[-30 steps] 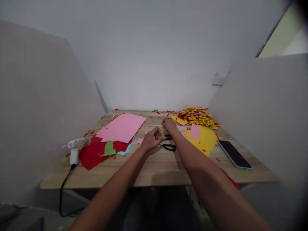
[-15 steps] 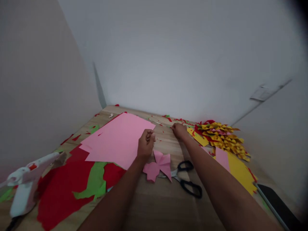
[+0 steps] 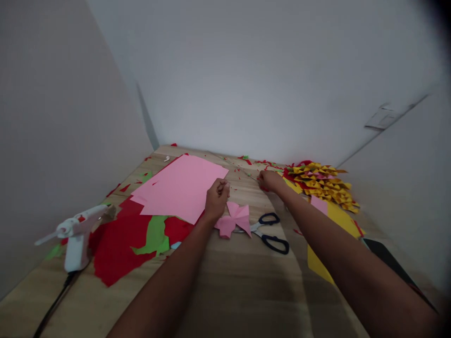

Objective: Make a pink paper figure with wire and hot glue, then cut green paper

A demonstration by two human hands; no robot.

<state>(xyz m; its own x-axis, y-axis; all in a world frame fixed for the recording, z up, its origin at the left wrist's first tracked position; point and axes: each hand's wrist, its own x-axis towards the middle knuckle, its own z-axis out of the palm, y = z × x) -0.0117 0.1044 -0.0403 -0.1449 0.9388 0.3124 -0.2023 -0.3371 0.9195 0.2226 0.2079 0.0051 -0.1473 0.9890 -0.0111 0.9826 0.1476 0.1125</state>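
My right hand (image 3: pixel 268 181) is pinched closed on the end of a thin strand (image 3: pixel 243 171), which runs back and left across the table; whether it is wire or thread I cannot tell. Beside the pink paper sheets (image 3: pixel 183 185), my left hand (image 3: pixel 217 197) is curled closed, and anything inside its fingers is hidden. Just below it, a folded pink paper shape with petal-like points (image 3: pixel 234 219) covers the blades of the dark-handled scissors (image 3: pixel 270 231). The scissors lie with their handles spread apart.
A white glue gun (image 3: pixel 76 234) with a black cord stands at left, near red paper (image 3: pixel 123 249) and a green scrap (image 3: pixel 155 237). Folded yellow pieces (image 3: pixel 327 188) are heaped at right, with yellow paper (image 3: pixel 341 218) and a dark flat device (image 3: pixel 384 258) nearer.
The view has shifted, so the glue gun and papers appear farther right and higher. My right hand has moved slightly right with the strand. My left hand stays closed.
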